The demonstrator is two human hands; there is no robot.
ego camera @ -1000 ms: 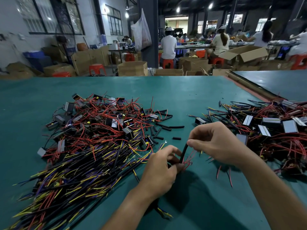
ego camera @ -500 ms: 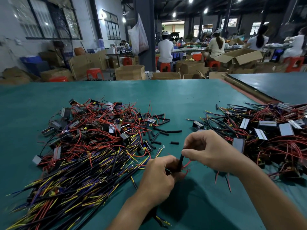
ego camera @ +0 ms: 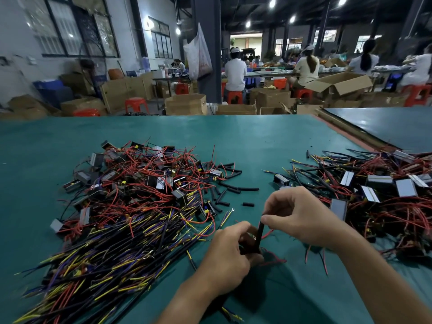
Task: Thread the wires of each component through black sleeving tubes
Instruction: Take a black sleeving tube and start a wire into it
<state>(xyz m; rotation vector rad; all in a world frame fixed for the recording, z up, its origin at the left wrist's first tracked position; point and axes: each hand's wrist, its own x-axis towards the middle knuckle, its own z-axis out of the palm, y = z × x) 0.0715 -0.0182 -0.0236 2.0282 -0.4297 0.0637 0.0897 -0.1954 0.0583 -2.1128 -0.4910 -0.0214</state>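
Low in the middle of the head view, my right hand (ego camera: 301, 218) pinches the top of a short black sleeving tube (ego camera: 259, 237) that stands nearly upright. My left hand (ego camera: 230, 253) curls round a small dark component at the tube's lower end; the component is mostly hidden in the fingers. Thin red wires (ego camera: 274, 259) trail out below the hands onto the green table (ego camera: 257, 141). Loose black sleeving tubes (ego camera: 233, 189) lie just beyond my hands.
A large heap of components with red, yellow and purple wires (ego camera: 131, 206) fills the left. A second heap (ego camera: 378, 195) lies at the right. Beyond the far table edge stand cardboard boxes (ego camera: 185, 104), red stools and seated people.
The tube has slid lower over the wires, and my right hand has come down and closer to my left. The camera view has tilted down a little.
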